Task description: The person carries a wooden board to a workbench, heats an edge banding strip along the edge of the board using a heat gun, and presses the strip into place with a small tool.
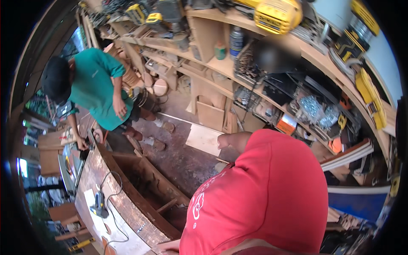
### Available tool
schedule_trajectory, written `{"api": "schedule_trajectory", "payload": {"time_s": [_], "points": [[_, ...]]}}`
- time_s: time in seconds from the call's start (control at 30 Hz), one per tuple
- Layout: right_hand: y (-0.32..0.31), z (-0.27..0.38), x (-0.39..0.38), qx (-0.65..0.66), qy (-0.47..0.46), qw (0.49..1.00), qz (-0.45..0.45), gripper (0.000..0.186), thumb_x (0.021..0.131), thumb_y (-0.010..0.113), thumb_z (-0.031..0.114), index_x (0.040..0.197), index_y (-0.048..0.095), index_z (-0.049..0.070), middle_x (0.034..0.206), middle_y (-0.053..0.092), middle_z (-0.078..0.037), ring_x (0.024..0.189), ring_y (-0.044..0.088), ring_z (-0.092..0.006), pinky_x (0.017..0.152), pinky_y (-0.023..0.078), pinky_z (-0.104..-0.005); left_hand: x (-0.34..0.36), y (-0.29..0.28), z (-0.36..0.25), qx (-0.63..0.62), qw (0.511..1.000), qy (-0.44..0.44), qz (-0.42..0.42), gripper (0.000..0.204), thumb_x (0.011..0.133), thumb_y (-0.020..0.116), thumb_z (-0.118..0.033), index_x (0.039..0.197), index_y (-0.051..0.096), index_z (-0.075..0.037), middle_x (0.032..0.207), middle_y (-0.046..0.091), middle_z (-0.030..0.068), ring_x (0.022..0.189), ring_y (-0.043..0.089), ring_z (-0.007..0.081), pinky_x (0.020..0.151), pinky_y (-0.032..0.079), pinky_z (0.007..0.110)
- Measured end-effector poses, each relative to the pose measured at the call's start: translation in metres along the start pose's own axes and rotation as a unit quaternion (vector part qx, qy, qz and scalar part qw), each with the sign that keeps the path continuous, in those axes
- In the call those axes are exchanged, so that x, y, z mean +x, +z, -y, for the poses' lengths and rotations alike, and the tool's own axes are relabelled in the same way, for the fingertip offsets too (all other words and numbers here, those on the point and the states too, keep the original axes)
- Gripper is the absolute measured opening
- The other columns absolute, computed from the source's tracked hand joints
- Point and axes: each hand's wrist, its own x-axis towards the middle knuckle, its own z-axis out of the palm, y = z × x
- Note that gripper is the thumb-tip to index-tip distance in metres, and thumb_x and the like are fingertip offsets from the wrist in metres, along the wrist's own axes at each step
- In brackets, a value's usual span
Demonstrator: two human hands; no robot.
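Observation:
My right hand [224, 142] reaches out from a red sleeve, its fingers closed at the end of a pale thin board [205, 139]. The board is low, above or on the dark floor; I cannot tell which. At the lower edge, by the corner of the workbench [140, 212], a small part of what seems to be my left hand [169, 245] shows beside my red shirt; its fingers are hidden. On the bench top lies a corded power tool [99, 207], dark with some yellow, its black cable looping beside it.
A person in a teal shirt [95, 83] stands at the far left, one hand at the bench end. Open wooden compartments [142, 178] line the bench's inner side. Crowded shelves [255, 95] run along the right, with yellow tools [278, 17] and a spray can [236, 41]. Wood pieces [160, 87] are stacked behind.

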Motion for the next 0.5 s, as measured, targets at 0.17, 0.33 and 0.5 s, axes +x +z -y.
{"api": "schedule_trajectory", "payload": {"time_s": [0.17,0.33,0.5], "points": [[0.041,-0.010,-0.044,0.074,0.041,0.996,0.000,0.041,0.078,0.068,0.044,0.085,0.071,0.004,0.084,0.068,-0.017,0.080,0.066,-0.0305,0.073,0.050,-0.0441,0.020,0.007,-0.013,-0.007,0.998,0.038,0.040,0.030,0.087,0.054,-0.017,0.108,0.060,0.003,0.107,0.060,0.0245,0.098,0.057,0.0394,0.088,0.045,0.043],[0.087,-0.003,-0.090,0.103,0.073,0.992,-0.016,0.040,0.079,0.067,0.042,0.089,0.071,0.003,0.090,0.068,-0.020,0.084,0.066,-0.0321,0.076,0.050,-0.0447,0.037,0.009,-0.002,-0.023,0.995,0.072,0.072,0.029,0.087,0.053,-0.016,0.108,0.060,0.003,0.106,0.060,0.0247,0.098,0.057,0.0396,0.088,0.044,0.043],[0.123,0.042,-0.153,0.109,0.089,0.989,-0.052,0.041,0.080,0.067,0.043,0.087,0.071,0.003,0.087,0.068,-0.019,0.083,0.066,-0.0326,0.075,0.051,-0.0445,0.050,0.009,0.032,-0.039,0.990,0.090,0.097,0.029,0.087,0.053,-0.016,0.107,0.060,0.003,0.104,0.060,0.0250,0.097,0.057,0.0398,0.088,0.044,0.043]]}}
